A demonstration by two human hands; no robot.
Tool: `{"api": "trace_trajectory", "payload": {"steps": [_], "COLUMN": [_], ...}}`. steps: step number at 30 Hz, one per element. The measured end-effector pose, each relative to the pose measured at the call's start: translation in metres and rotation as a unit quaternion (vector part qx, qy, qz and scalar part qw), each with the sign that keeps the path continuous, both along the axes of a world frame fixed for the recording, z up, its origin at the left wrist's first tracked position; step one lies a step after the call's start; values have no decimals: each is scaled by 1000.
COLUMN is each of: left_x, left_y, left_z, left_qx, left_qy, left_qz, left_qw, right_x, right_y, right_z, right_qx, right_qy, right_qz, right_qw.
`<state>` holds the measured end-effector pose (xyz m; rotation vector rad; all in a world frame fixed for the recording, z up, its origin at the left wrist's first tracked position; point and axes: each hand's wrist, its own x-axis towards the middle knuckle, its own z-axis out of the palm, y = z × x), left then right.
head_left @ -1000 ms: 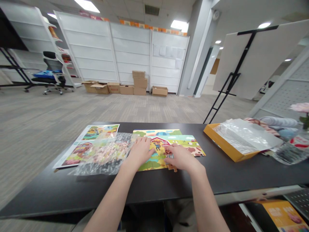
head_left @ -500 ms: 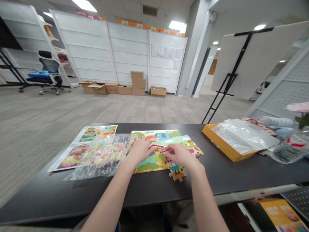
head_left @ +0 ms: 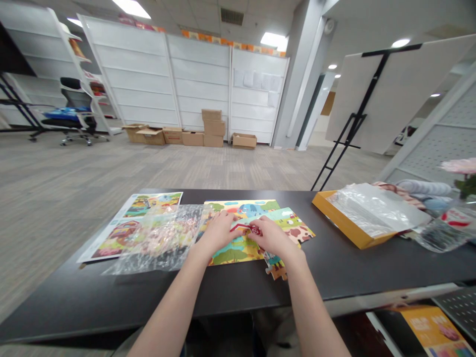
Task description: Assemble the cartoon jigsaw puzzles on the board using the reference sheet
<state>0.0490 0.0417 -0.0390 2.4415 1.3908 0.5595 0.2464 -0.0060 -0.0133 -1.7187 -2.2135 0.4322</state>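
A partly joined cartoon jigsaw puzzle section [head_left: 292, 225] with a cow print and green field lies over a yellow and green puzzle picture sheet [head_left: 238, 255]. My right hand [head_left: 273, 238] pinches a jigsaw puzzle piece [head_left: 256, 230] with a red barn roof at the section's left end. From the other side, my left hand [head_left: 217, 232] closes its thumb and fingers at the left edge of the same red-roofed part. Partly under my right wrist lies another joined strip of puzzle pieces [head_left: 277, 270] showing a figure's legs. My fingers hide some piece edges.
Left of my hands, a clear plastic bag of loose pieces [head_left: 159, 238] overlaps a printed picture sheet [head_left: 107, 240]. An orange box [head_left: 345, 225] with plastic wrap sits right, beside a clear vase [head_left: 444, 230]. The black table [head_left: 238, 292] ends at its front edge.
My right hand has shifted slightly left and turned over the red-roofed piece, now covering more of the strip below. My left hand has moved slightly right.
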Motion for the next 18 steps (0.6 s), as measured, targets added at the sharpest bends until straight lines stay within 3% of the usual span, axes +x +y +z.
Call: {"api": "trace_trajectory", "payload": {"steps": [10,18], "left_x": [-3,-8], "left_y": [-6,-14], "left_z": [1,-2], "left_qx": [-11,-9], "left_qy": [-54,-78], "left_qz": [-51,-60], "left_qw": [997,995], "right_x": [-1,-5], "right_y": [4,9], "right_z": [-7,-15], "right_qx": [34,-25], "right_qy": [53,176], "right_qz": [7,-46], "right_qw": [998,983]}}
